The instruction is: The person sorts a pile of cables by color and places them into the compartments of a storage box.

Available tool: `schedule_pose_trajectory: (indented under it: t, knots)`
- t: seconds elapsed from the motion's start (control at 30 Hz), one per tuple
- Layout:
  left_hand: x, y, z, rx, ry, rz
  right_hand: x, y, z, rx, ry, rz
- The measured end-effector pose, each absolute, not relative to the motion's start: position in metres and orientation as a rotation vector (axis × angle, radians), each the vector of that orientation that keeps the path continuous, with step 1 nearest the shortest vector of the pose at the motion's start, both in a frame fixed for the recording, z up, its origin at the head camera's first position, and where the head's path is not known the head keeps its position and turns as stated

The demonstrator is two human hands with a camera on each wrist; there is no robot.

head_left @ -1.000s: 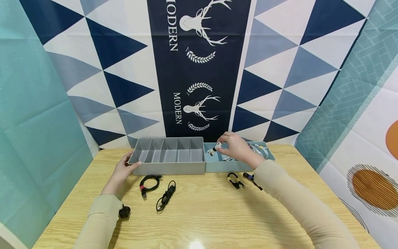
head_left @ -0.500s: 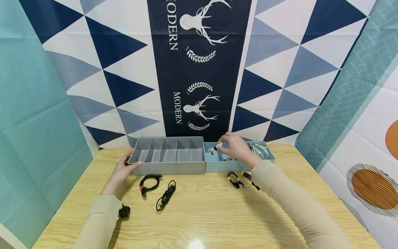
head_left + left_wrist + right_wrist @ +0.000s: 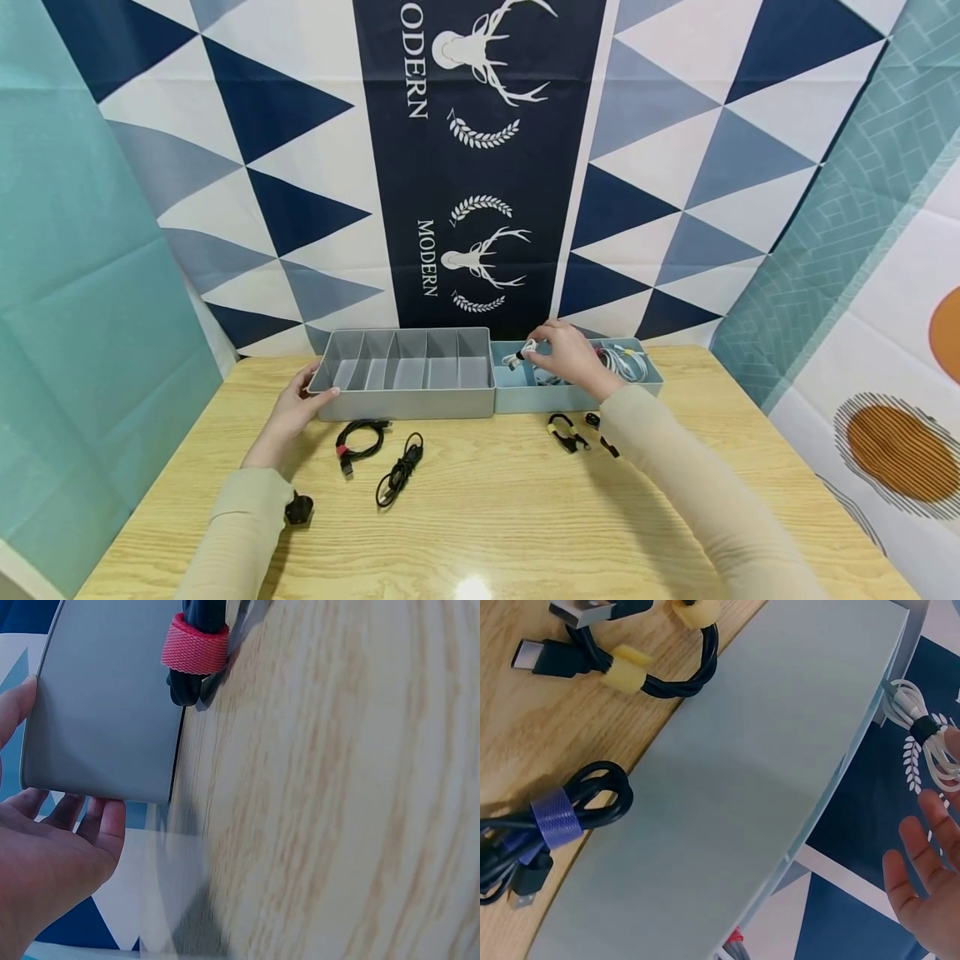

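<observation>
Okay, key relation: white cable bundle (image 3: pixel 513 361) is up over the left compartment (image 3: pixel 512 379) of the blue box (image 3: pixel 551 402), at its left end, right next to the gray box (image 3: pixel 408 406). Right hand (image 3: pixel 566 354) has it, clearly the nearer of the two hands; pinched at the loop end, other fingers loosely spread in the right wrist view. Bundle's long axis is tilted, plug end pointing down and left of the fingers, a black strap (image 3: pixel 924 729) round its middle. It looks clear of the compartment floor; can't tell if it touches the rim. Other white cables (image 3: pixel 630 364) sit in the same box, farther right. Left hand (image 3: pixel 294 408) is well apart, at the gray box's left end, gripping the near corner, thumb at the near rim, fingers round the end wall. Both boxes run left to right along the far side of the surface (image 3: pixel 480 533); black cable with yellow straps (image 3: pixel 572 444) lies nearer, just in front of the blue one.
</observation>
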State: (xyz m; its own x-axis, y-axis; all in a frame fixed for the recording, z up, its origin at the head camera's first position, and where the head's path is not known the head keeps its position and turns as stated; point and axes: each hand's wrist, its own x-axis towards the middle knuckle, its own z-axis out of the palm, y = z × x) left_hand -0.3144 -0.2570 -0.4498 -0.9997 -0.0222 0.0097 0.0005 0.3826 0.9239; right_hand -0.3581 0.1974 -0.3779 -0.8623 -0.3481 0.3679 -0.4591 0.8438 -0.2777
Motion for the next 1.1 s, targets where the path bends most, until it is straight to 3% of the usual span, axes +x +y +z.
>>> schedule_pose_trajectory:
  t: [1.1]
  knots:
    - [-0.313,-0.258,-0.449,0.036,-2.595,-1.763,-0.38,0.202,-0.416,0.494,-2.743,0.626]
